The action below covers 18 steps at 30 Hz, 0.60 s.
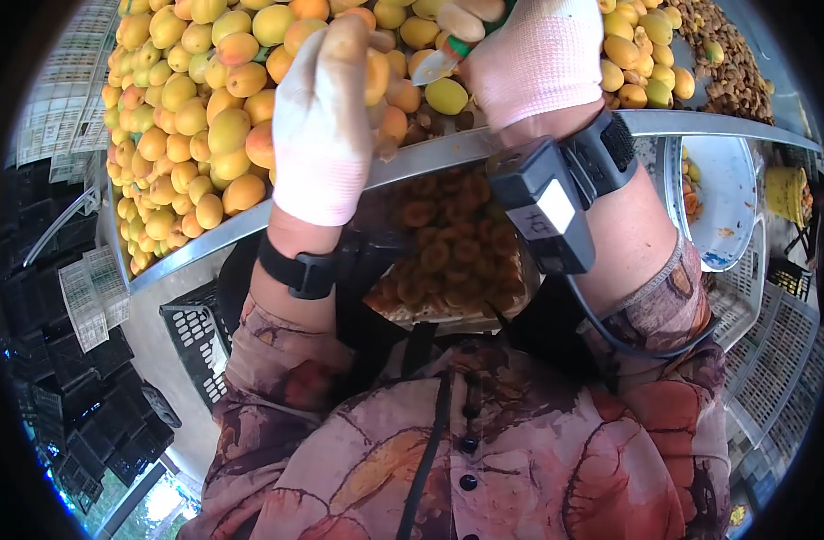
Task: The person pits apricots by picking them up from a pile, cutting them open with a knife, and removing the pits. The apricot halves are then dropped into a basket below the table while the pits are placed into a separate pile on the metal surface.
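My right hand (540,65), in a white and pink glove, is closed around a small knife (437,67) with a green part at its handle. The blade points left, towards my other hand. My left hand (322,121), gloved too, is closed on an apricot (376,77) that shows at the inner side of its fingers. Both hands are above a metal-edged table (421,155) heaped with whole apricots (228,131). Just below the blade lies a yellow-green apricot (446,96).
Beneath the table edge, a crate of halved apricots (457,247) stands between my legs. Brown pits (731,76) are piled at the far right. A white basin (720,202), a yellow bucket (787,195) and a black crate (196,337) stand around me.
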### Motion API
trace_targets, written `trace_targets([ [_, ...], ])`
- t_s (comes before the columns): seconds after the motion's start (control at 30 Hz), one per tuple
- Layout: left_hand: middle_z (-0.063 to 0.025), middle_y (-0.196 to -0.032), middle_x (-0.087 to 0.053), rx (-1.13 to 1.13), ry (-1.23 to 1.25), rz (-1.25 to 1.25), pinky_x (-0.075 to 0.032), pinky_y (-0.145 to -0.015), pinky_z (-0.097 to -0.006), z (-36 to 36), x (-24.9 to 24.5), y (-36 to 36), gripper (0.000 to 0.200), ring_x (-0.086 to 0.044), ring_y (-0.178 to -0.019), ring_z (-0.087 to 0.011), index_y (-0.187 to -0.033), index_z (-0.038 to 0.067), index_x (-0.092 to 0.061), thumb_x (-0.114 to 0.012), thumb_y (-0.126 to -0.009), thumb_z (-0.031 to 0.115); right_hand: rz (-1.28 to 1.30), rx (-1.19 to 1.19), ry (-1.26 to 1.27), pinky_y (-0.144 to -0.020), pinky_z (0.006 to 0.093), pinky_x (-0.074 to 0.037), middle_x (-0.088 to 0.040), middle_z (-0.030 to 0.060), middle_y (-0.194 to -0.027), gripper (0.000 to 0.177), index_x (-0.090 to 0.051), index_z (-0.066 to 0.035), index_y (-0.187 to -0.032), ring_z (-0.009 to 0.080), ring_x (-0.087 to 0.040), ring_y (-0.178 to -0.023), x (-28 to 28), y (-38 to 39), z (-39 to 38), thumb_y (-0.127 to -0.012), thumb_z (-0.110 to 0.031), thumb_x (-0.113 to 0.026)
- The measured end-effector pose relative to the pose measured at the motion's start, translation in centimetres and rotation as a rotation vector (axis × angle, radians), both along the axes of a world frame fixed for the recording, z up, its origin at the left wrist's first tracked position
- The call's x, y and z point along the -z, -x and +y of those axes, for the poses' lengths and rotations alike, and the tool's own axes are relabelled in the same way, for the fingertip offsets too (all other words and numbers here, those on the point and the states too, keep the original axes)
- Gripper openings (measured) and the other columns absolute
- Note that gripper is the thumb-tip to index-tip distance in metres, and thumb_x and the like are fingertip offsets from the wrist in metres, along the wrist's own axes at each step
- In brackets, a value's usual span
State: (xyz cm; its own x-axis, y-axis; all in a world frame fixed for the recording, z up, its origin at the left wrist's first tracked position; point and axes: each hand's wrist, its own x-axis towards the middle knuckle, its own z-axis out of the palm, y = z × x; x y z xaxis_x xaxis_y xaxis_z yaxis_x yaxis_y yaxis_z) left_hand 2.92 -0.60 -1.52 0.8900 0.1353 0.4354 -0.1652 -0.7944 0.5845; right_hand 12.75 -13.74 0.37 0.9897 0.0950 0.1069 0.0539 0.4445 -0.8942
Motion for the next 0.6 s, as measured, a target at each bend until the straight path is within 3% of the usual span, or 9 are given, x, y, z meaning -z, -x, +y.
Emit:
trace_targets([
  [0.1,-0.0061,-0.079,-0.061,0.213,-0.064,-0.225,-0.041,-0.053,-0.0236,1.4,0.6,0.4,0.029,-0.054,-0.062,-0.014,-0.115,-0.002,-0.056,-0.052,-0.098,0.022,-0.09,-0.012,0.11,-0.049,0.0295,-0.042,-0.051,0.0052,-0.062,0.036,-0.054,-0.005,-0.082,0.0156,-0.049,-0.051,-1.6,0.2,-1.2,-0.102,-0.031,-0.042],
  [0.17,-0.0033,-0.069,-0.061,0.25,0.72,0.47,-0.036,-0.049,-0.0192,0.8,-3.3,2.9,0.043,-0.052,-0.057,-0.0081,-0.102,-0.001,-0.061,-0.046,-0.102,0.038,-0.001,-0.077,0.012,-0.048,0.0274,-0.041,-0.052,0.0032,-0.062,0.037,-0.055,-0.005,-0.08,0.014,-0.05,-0.05,-0.9,-0.9,-1.6,-0.102,-0.033,-0.043],
  [0.2,-0.0051,-0.074,-0.063,0.279,0.744,0.599,-0.039,-0.05,-0.0198,0.6,-3.9,3.6,0.035,-0.055,-0.061,-0.0082,-0.099,-0.001,-0.063,-0.051,-0.099,0.032,0.04,-0.056,0.075,-0.048,0.0275,-0.041,-0.052,0.0029,-0.061,0.037,-0.055,-0.006,-0.08,0.0141,-0.049,-0.05,-1.3,-0.9,-1.9,-0.102,-0.033,-0.044],
  [0.33,-0.0055,-0.079,-0.065,0.463,0.537,0.935,-0.047,-0.061,-0.0249,-1.3,-1.1,5.8,0.031,-0.059,-0.071,-0.0092,-0.098,0.001,-0.066,-0.056,-0.098,0.031,0.101,0.044,0.287,-0.049,0.028,-0.04,-0.054,0.0023,-0.062,0.039,-0.056,-0.007,-0.074,0.0133,-0.05,-0.051,-2.8,-0.4,-3.0,-0.101,-0.034,-0.047],
  [0.37,-0.0086,-0.086,-0.069,0.521,0.39,0.961,-0.051,-0.07,-0.0309,-1.5,0.9,6.3,0.029,-0.064,-0.077,-0.0179,-0.101,0.002,-0.067,-0.06,-0.096,0.03,0.128,0.054,0.333,-0.049,0.0281,-0.039,-0.054,0.0023,-0.061,0.038,-0.056,-0.006,-0.074,0.0131,-0.05,-0.051,-3.6,-0.2,-3.3,-0.101,-0.033,-0.048],
  [0.4,-0.0127,-0.09,-0.069,0.473,0.229,1.024,-0.052,-0.076,-0.0362,-1.8,2.8,7.1,0.028,-0.066,-0.083,-0.0278,-0.105,0.004,-0.067,-0.061,-0.095,0.029,0.061,0.053,0.351,-0.049,0.028,-0.039,-0.054,0.0023,-0.06,0.038,-0.057,-0.006,-0.074,0.013,-0.05,-0.051,-3.1,-0.3,-3.7,-0.1,-0.033,-0.049],
  [0.47,-0.016,-0.105,-0.066,0.346,-0.251,1.039,-0.051,-0.087,-0.0421,-2.3,5.6,9.0,0.032,-0.062,-0.101,-0.0359,-0.115,0.01,-0.066,-0.064,-0.091,0.032,0.011,0.038,0.343,-0.049,0.0283,-0.038,-0.053,0.0024,-0.057,0.038,-0.058,-0.006,-0.074,0.0132,-0.05,-0.05,-2.8,-0.2,-4.4,-0.1,-0.032,-0.049],
  [0.57,-0.0164,-0.121,-0.06,0.156,-0.521,0.928,-0.046,-0.095,-0.0472,-4.8,8.5,10.1,0.04,-0.055,-0.114,-0.0388,-0.123,0.017,-0.063,-0.066,-0.088,0.035,-0.012,0.015,0.319,-0.048,0.0289,-0.038,-0.053,0.0028,-0.055,0.038,-0.058,-0.005,-0.073,0.0141,-0.049,-0.047,-2.9,0.0,-4.9,-0.101,-0.03,-0.049],
  [0.6,-0.016,-0.128,-0.056,0.239,-0.439,0.896,-0.043,-0.098,-0.0502,-5.7,9.6,10.1,0.043,-0.051,-0.119,-0.0395,-0.125,0.019,-0.062,-0.067,-0.086,0.037,-0.07,0.022,0.343,-0.048,0.029,-0.038,-0.053,0.0029,-0.055,0.038,-0.058,-0.005,-0.073,0.0143,-0.049,-0.047,-2.7,0.0,-5.1,-0.101,-0.03,-0.048],
])
